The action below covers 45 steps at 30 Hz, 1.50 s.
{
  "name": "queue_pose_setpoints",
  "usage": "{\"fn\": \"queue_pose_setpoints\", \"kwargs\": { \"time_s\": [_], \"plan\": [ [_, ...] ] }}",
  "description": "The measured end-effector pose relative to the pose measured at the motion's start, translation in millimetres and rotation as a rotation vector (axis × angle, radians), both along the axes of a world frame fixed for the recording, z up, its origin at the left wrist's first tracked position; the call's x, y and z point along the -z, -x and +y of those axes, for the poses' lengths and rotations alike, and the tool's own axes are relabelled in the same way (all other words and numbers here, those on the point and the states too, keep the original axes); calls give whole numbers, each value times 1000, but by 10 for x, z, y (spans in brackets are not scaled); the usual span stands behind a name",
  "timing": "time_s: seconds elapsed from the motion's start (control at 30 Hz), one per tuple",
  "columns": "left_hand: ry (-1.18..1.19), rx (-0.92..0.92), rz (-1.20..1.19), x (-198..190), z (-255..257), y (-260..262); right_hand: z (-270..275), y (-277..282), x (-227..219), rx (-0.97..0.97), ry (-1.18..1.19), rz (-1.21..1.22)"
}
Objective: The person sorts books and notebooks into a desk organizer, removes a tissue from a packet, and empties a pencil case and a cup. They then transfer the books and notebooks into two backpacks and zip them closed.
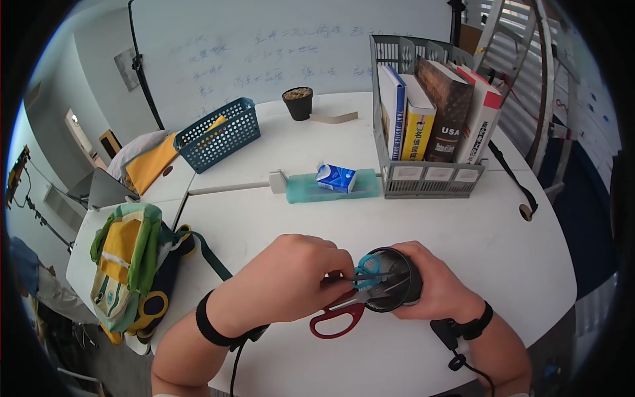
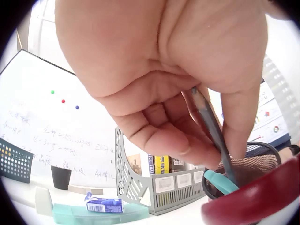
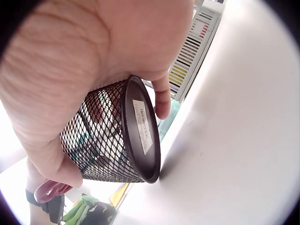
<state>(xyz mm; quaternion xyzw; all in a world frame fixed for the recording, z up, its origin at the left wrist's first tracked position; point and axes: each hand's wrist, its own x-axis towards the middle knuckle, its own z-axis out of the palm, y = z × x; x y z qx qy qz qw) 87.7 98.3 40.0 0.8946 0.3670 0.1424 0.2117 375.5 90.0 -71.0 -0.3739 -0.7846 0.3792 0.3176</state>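
Note:
My right hand (image 1: 440, 284) grips a black mesh pen cup (image 3: 105, 140) round its side. The cup is tilted, its mouth toward my left hand (image 1: 294, 274) and the lower edge of its base close to the white tabletop. Between thumb and fingers my left hand pinches a dark pencil (image 2: 214, 129), sharpened end up by the palm, other end at the cup's mouth. Red-handled scissors (image 2: 255, 197) lean out of the cup, handles outward. Beside them, teal-handled scissors (image 2: 221, 182) stick out of the mouth.
Ahead lies a teal case (image 1: 301, 190) with a blue-and-white box (image 1: 336, 178) on it. A grey rack (image 1: 430, 188) of books stands at the back right. Farther left are a blue basket (image 1: 221, 142), a black pot (image 1: 298, 106) and a green-yellow backpack (image 1: 126, 264).

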Motion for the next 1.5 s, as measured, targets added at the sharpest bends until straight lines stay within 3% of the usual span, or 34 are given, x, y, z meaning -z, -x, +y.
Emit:
{"fn": "queue_pose_setpoints", "kwargs": {
  "time_s": [0.3, 0.5, 0.57, 0.73, 0.8, 0.87, 0.93, 1.0, 1.07, 1.1, 1.17, 1.23, 1.3, 1.33, 1.4, 1.5],
  "plan": [
    [55, 12, -42, 40, 11, -53, 0, -5, -33, 19, -26, -36],
    [-29, 53, 48, 74, 70, -85, -3, 9, -16, 30, 18, -9],
    [99, 23, -2, 25, 41, -99, 7, 7, 6, 24, 28, 9],
    [80, -71, -282, -11, 2, 234, 12, -12, 40, 18, 104, 53],
    [204, -244, -308, 92, -9, 471, 28, -8, 67, 8, 199, 98],
    [302, -262, -73, 194, -47, 641, 12, 70, 74, -17, 262, 157],
    [392, -203, -18, 327, -166, 607, 3, 189, 89, -53, 322, 211],
    [515, -96, -254, 536, -247, 503, -25, 328, 125, -85, 437, 333],
    [441, -13, -500, 793, -279, 372, -33, 483, 106, -105, 429, 336],
    [435, -22, -503, 856, -294, 307, -43, 557, 98, -110, 423, 346],
    [418, -60, -740, 923, -313, 210, -30, 696, 138, -112, 412, 344],
    [365, -125, -688, 920, -305, 178, 17, 812, 258, -107, 396, 345],
    [144, -204, -551, 904, -289, 206, 46, 891, 420, -113, 239, 247],
    [144, -203, -551, 873, -278, 242, 47, 910, 392, -112, 239, 247],
    [265, -317, -484, 808, -268, 325, 67, 940, 244, -129, 162, -9],
    [131, -404, -426, 834, -191, 534, 4, 879, 69, -131, 132, -139]
  ]
}}
